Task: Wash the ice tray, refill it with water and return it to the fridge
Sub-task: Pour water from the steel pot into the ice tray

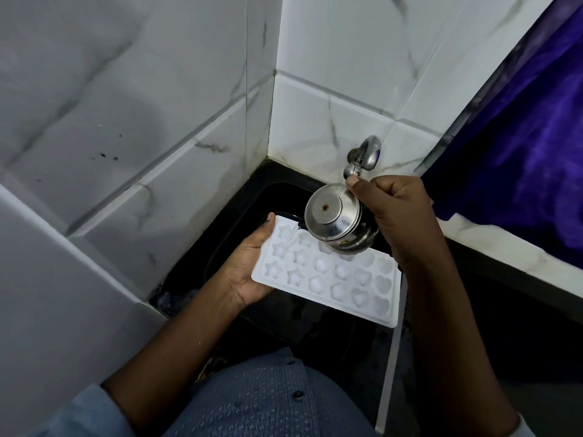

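Observation:
A white ice tray (328, 275) with star, round and heart moulds is held level over a black sink (252, 203). My left hand (249, 266) grips its left short end, thumb on the rim. My right hand (394, 212) holds a small steel kettle (334, 219) by its handle, tipped toward the tray's far edge, its lid facing me. The spout is hidden behind the kettle's body, and I cannot tell whether water is pouring.
A chrome wall tap (366, 156) juts from the white marble-look tiles just above the kettle. A tiled wall (126, 137) closes the left side. A purple cloth (520, 146) hangs at the right over a white ledge (504, 247).

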`<state>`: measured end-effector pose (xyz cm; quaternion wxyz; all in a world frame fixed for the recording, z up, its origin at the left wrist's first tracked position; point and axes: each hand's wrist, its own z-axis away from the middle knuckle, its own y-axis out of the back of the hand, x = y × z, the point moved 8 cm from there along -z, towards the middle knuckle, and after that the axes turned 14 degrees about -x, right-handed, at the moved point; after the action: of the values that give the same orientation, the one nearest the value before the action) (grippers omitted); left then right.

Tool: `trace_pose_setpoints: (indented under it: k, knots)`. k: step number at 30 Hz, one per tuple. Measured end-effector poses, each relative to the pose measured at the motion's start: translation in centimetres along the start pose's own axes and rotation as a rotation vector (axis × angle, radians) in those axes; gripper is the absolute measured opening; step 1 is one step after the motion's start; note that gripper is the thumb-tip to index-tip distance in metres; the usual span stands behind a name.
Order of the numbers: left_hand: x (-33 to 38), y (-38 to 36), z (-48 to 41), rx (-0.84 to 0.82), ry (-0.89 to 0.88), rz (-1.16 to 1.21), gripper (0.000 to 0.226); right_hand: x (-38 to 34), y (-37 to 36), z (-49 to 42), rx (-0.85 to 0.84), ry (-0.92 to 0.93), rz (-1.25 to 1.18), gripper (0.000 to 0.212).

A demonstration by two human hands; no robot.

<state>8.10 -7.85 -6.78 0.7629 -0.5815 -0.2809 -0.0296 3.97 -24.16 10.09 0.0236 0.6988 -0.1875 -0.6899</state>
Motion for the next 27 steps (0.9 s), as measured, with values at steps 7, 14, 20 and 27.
trace_pose_setpoints:
  k: [7, 14, 20, 27]
  knots:
    - [0.0, -0.1, 0.1, 0.035, -0.007, -0.012, 0.069, 0.3, -0.1, 0.0, 0.008, -0.014, -0.011, 0.061]
    - [0.3, 0.2, 0.2, 0.052, -0.028, -0.022, 0.063, 1.2, 0.6, 0.6, 0.058, -0.09, -0.15, 0.049]
    - [0.7, 0.7, 0.4, 0.061, -0.038, -0.017, 0.071, 1.3, 1.2, 0.9, 0.02, -0.093, -0.211, 0.058]
    - [0.6, 0.9, 0.4, 0.042, -0.035, 0.002, 0.076, 0.3, 2.1, 1.5, 0.057, -0.023, -0.026, 0.063]
